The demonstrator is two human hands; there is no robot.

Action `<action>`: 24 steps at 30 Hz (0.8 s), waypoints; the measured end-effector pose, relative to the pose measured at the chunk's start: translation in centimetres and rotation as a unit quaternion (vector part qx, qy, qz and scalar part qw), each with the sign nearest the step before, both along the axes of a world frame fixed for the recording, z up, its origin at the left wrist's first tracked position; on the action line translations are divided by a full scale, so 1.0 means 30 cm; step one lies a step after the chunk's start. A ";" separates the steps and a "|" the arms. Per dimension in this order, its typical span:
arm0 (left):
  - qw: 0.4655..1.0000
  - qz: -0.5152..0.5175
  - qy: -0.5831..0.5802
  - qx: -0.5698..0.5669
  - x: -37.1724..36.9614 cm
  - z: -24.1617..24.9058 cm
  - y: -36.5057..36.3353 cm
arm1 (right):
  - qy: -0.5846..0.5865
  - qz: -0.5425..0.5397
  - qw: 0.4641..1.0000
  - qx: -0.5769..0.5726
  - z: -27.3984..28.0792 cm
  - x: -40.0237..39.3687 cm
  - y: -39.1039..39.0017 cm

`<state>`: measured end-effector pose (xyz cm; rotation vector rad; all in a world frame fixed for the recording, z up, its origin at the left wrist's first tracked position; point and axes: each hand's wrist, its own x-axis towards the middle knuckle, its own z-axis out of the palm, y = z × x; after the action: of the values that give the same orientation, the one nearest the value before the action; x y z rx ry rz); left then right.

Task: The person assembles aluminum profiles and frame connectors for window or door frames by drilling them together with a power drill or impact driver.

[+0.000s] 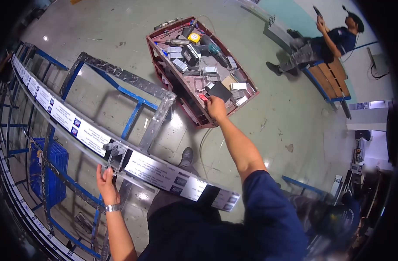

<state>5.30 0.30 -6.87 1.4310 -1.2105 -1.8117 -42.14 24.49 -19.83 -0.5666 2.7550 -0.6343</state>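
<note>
Presently the right hand [216,107] reaches into the red metal parts cart [251,92], its grip narrow, fingertips on a small red item [204,98] beside a black flat box [219,90]; the left hand [106,182] holds a clear bracket [115,157] against the long labelled aluminium rail [153,171]

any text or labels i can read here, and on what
None can be read.
Printed label strip along the long rail by the left hand: lines of text and small logos, too small and blurred.
Boxes in the red cart by the right hand: no print legible.
</note>
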 end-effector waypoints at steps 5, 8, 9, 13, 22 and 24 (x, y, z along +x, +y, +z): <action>0.999 0.019 -0.017 0.025 -0.004 0.016 0.001 | -0.082 0.060 0.983 0.154 -0.019 -0.059 -0.028; 0.999 0.012 -0.019 0.023 0.013 0.010 -0.010 | -0.103 0.077 0.981 0.143 -0.064 -0.087 0.005; 0.999 0.013 -0.021 0.027 -0.001 0.031 -0.005 | -0.120 0.094 0.979 0.136 -0.071 -0.095 0.016; 0.999 0.005 -0.024 0.033 0.003 0.030 -0.005 | -0.115 0.163 0.974 0.109 -0.031 -0.112 0.050; 0.999 0.012 -0.029 0.040 0.011 -0.001 -0.017 | 0.010 0.037 0.993 -0.112 0.247 0.126 0.334; 0.998 0.014 -0.050 0.030 0.003 -0.004 -0.008 | -0.003 0.011 0.994 -0.106 0.314 0.265 0.512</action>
<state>5.40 0.06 -7.00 1.5809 -1.1870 -1.7904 -34.18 39.84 -10.39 -0.6379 2.6898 -0.9284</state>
